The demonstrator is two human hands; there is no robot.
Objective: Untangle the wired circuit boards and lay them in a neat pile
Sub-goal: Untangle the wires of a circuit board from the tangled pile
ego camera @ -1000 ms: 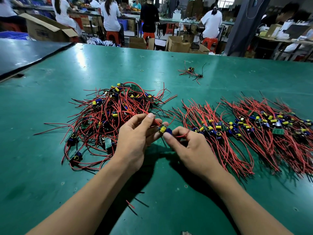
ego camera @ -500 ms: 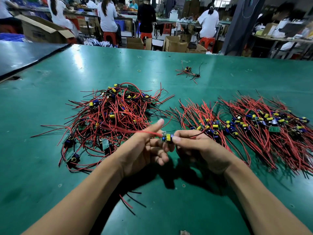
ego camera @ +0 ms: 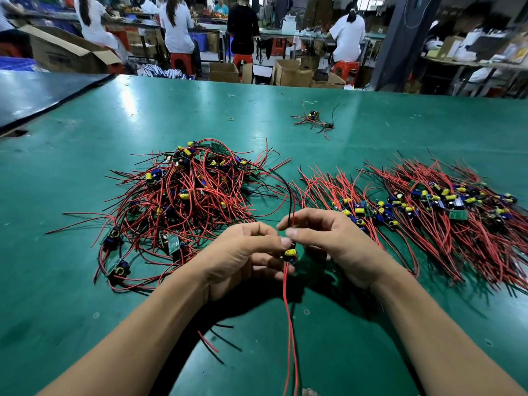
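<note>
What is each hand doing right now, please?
Left hand: closed, pinching the small circuit board.
Right hand: closed, pinching the board's upper wires.

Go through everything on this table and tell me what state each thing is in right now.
left hand: pinching the board
right hand: pinching the upper wires
board: held above the table, red leads dangling
heap: tangled
piles: flat, wires roughly aligned
stray boards: lying apart, far side

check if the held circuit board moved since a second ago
Yes. The circuit board has come toward the person, away from the tangled pile, and turned: its red wires now hang down between the left hand and right hand.
</note>
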